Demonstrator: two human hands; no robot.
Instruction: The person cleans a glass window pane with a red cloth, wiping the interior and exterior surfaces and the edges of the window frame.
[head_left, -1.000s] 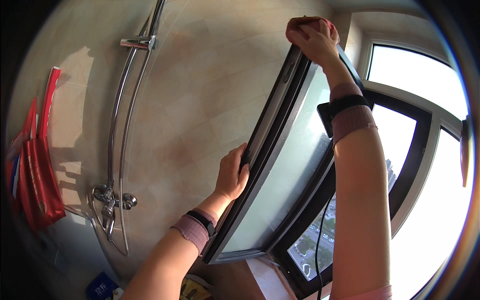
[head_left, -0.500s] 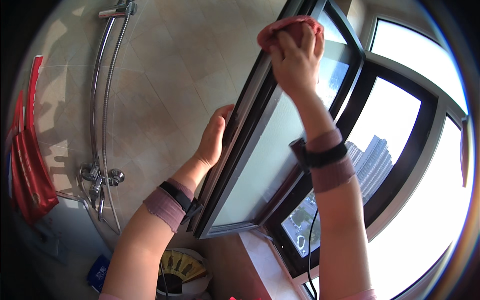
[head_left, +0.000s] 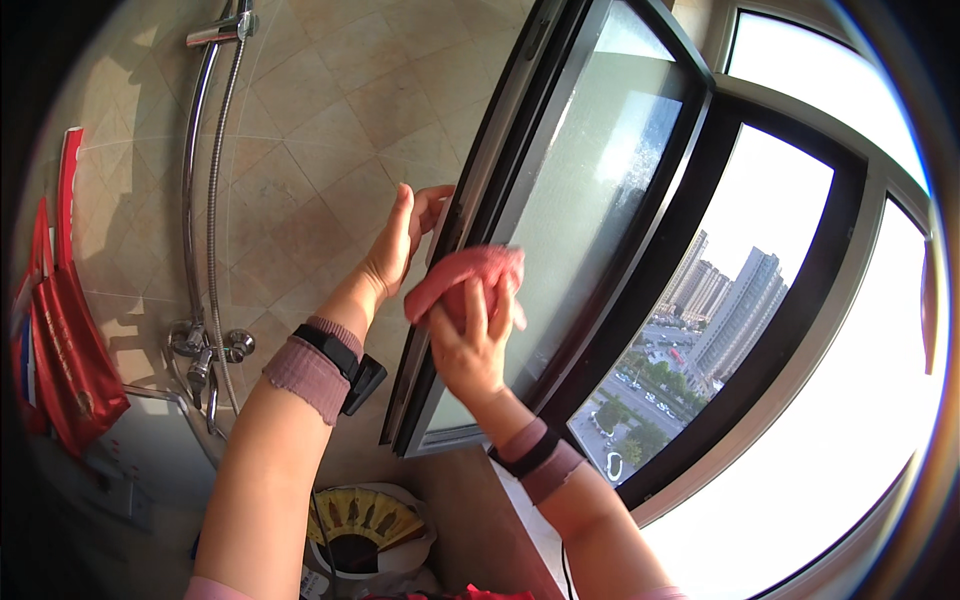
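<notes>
My right hand [head_left: 472, 345] grips a bunched red cloth [head_left: 465, 278], pressed to the lower part of an open window sash [head_left: 560, 215]. The sash has a dark frame and frosted glass, and the cloth covers part of its left edge. My left hand [head_left: 395, 245] is at that same edge, a little higher than the cloth. Its fingers bend round the back of the frame, where their tips are hidden, and its thumb points up, apart from them. Both wrists wear a black strap over a mauve band.
A shower hose [head_left: 216, 190] and mixer tap [head_left: 205, 350] are on the tiled wall at left, near a red bag [head_left: 72, 350]. Below lies a yellow fan [head_left: 365, 515] on a white round surface. At right, the window opening [head_left: 740, 240] shows tall buildings and a street far below.
My right hand has moved the red cloth down the sash from its top to its lower part. My left hand has shifted slightly left and up, its thumb lifting away from the frame.
</notes>
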